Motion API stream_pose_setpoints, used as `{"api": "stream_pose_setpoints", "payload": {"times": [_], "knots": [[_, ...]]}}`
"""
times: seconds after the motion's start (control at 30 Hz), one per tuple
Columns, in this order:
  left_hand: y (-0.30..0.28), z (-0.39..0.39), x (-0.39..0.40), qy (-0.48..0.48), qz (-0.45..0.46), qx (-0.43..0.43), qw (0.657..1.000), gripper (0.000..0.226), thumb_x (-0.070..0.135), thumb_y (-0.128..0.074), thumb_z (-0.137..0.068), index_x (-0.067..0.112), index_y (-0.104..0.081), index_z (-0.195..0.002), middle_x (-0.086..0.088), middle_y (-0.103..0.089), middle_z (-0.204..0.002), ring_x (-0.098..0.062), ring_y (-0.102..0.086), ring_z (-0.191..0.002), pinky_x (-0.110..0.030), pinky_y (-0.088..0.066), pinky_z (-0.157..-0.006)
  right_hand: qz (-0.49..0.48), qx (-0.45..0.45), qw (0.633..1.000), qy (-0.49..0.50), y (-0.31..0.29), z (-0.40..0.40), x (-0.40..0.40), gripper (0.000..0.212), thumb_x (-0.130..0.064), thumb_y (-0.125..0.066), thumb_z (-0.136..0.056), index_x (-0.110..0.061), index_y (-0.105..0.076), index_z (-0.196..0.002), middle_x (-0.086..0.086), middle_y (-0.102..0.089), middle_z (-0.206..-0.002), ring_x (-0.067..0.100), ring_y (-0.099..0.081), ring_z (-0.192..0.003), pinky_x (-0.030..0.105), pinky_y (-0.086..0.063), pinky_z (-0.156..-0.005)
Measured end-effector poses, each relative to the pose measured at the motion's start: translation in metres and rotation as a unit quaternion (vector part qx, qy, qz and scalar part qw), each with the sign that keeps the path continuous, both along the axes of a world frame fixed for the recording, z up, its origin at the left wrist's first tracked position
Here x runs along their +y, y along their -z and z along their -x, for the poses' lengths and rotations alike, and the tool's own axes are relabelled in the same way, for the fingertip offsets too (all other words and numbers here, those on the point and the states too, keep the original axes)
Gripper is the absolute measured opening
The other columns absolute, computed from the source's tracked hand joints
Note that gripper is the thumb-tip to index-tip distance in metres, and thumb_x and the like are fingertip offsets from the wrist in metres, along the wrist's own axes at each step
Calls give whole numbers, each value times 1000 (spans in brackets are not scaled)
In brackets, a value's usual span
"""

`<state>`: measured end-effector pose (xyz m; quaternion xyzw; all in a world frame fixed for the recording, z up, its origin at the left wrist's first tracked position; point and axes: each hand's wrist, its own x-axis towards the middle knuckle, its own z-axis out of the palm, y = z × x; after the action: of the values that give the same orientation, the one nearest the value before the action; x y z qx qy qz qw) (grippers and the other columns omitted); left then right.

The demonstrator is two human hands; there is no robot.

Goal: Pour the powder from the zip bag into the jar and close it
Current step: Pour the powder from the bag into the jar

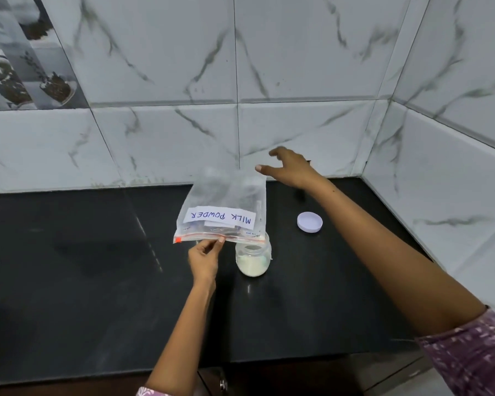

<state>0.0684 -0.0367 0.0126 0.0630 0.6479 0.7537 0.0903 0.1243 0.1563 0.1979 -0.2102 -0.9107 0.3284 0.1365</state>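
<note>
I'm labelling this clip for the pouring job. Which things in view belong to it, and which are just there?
Part of the job:
- zip bag, upside down, zip edge pinched by the left hand
- jar, open, with white powder inside
- lid, lying on the counter right of the jar
- right hand, open, beside the bag's top corner

Just there:
- black counter
- marble wall tiles

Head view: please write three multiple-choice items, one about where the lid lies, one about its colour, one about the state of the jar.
1. Where is the lid?
A. on the jar
B. on the counter, right of the jar
C. in the left hand

2. The lid's colour?
A. white
B. red
C. green

3. The jar is:
A. closed and empty
B. tipped over
C. open, with powder inside

Answers: 1 B, it lies flat on the black counter; 2 A, it looks pale white; 3 C, the mouth is uncovered under the zip bag.
</note>
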Motion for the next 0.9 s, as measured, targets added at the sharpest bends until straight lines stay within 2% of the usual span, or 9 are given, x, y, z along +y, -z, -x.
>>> {"api": "stream_pose_setpoints", "payload": {"times": [0.17, 0.27, 0.37, 0.43, 0.53, 0.63, 0.77, 0.83, 0.9], "knots": [[-1, 0, 1, 15, 8, 17, 1000, 9, 15, -71, -82, 19, -74, -90, 2, -74, -93, -8, -66, -94, -24, -48, -87, 195, -104, 973, 63, 57, 6, 10, 62, -51, -49, -91, -6, -45, -134, 14, -51, -135, 25, -51, -117, 34, -39, -91], [-4, 1, 2, 23, 20, 27, 999, 11, 13, -71, -82, 20, -74, -91, 6, -74, -92, -6, -66, -96, -23, -49, -88, 280, -172, 942, 71, 86, 9, 5, 74, -56, -47, -90, -9, -29, -144, 17, -53, -133, 27, -55, -117, 43, -40, -102], [-4, 3, 2, 29, 29, 33, 999, 12, 12, -71, -82, 23, -73, -88, 11, -73, -88, -4, -66, -93, -17, -47, -81, 390, -155, 904, 77, 105, 15, 2, 85, -50, -51, -91, -9, -3, -148, 25, -47, -139, 35, -49, -126, 50, -35, -109], [-5, 4, 0, 37, 36, 39, 998, 13, 13, -71, -82, 25, -73, -86, 14, -73, -85, 0, -66, -90, -11, -46, -77, 450, -131, 880, 81, 112, 18, 1, 88, -42, -55, -91, -9, 3, -148, 25, -46, -141, 36, -48, -128, 49, -36, -109], [-7, 5, -1, 45, 53, 53, 996, 15, 13, -70, -82, 28, -73, -85, 17, -73, -86, 5, -66, -89, -7, -47, -72, 518, -65, 847, 98, 120, 22, -2, 78, -25, -64, -88, -4, -17, -147, 18, -58, -131, 27, -60, -109, 38, -49, -85], [-9, 4, -2, 49, 72, 64, 994, 17, 14, -70, -82, 31, -73, -83, 18, -72, -86, 7, -65, -88, -4, -47, -69, 566, 9, 815, 124, 120, 28, -5, 66, -15, -69, -83, 1, -36, -138, 18, -62, -123, 25, -65, -90, 35, -52, -62], [-9, 7, -2, 41, 86, 58, 994, 17, 14, -71, -82, 31, -73, -78, 19, -72, -82, 5, -66, -84, -8, -47, -71, 621, 95, 770, 109, 110, 33, 0, 64, -20, -74, -79, 1, -43, -131, 20, -63, -121, 32, -65, -103, 45, -55, -80], [-8, 9, -3, 38, 93, 54, 994, 11, 14, -71, -82, 25, -74, -80, 7, -75, -82, 2, -66, -76, -14, -47, -71, 618, 113, 774, 75, 101, 32, 4, 43, -23, -71, -81, -3, -57, -116, 15, -66, -111, 28, -66, -93, 43, -53, -84], [-7, 11, -4, 30, 108, 50, 992, 5, 15, -72, -81, 14, -76, -83, -9, -75, -83, 0, -59, -65, -19, -46, -66, 602, 135, 786, 47, 89, 31, 8, 31, -24, -70, -83, -10, -61, -109, 9, -67, -102, 23, -66, -88, 42, -54, -85]]}}
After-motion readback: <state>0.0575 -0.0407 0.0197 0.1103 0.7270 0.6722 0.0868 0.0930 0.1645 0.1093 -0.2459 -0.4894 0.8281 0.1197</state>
